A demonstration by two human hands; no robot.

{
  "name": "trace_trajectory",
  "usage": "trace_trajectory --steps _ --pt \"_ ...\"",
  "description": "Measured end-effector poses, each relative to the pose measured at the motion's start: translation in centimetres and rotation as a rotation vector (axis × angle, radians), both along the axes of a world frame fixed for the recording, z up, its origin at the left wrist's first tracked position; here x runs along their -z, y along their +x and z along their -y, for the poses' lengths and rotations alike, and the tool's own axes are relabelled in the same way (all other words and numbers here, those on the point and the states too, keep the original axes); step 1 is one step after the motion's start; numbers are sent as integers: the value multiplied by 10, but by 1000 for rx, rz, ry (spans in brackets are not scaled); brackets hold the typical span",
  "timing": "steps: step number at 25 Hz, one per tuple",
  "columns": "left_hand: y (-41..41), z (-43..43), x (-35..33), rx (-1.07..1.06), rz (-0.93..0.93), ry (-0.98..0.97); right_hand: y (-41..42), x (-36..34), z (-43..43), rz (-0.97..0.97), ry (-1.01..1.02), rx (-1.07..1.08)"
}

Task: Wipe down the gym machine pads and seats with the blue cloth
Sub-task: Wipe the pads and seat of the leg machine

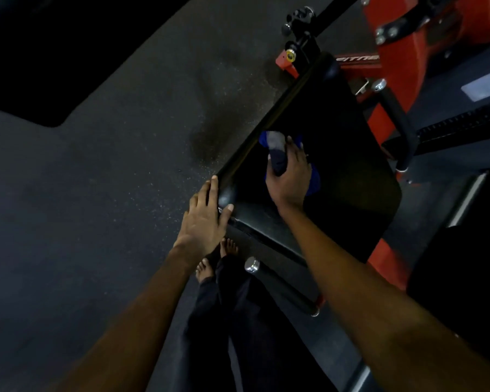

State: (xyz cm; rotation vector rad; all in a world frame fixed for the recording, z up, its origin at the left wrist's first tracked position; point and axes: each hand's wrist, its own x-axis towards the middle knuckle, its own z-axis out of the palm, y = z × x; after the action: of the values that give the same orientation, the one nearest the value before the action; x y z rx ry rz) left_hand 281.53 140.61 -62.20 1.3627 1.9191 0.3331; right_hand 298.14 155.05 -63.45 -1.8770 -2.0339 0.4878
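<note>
Firmly sweep the cloth [313, 183] bunched in your right hand [290, 179] toward one o'clock, your flat left hand [205, 219] bracing the pad's [343, 165] eight-o'clock corner.

Both bare forearms reach from the lower edge toward the frame's centre. The left hand [204, 219] lies with fingers straight and thumb spread over the near corner of the pad [337, 131]. The right hand [290, 179], just to its right, curls its fingers around the blue cloth [314, 181], back of the hand upward.

Black pad [343, 154] (glossy) carries the blue cloth [313, 181].
</note>
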Motion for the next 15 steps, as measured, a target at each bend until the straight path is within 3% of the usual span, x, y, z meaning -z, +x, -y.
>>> trace_trajectory --steps 2,6,8,13,15 --pt "5 -5 -4 -13 -2 -34 -13 -2 25 -37 -28 81" --pt "1 -10 0 9 8 -60 4 -2 61 -38 -62 -118" --pt "0 -12 0 20 -30 -87 20 4 53 -51 -43 -91" --pt "-26 -52 2 280 -64 -5 -6 12 60 -153 -73 651" --pt "-36 -75 6 437 -41 56 -34 6 79 -168 -147 844"
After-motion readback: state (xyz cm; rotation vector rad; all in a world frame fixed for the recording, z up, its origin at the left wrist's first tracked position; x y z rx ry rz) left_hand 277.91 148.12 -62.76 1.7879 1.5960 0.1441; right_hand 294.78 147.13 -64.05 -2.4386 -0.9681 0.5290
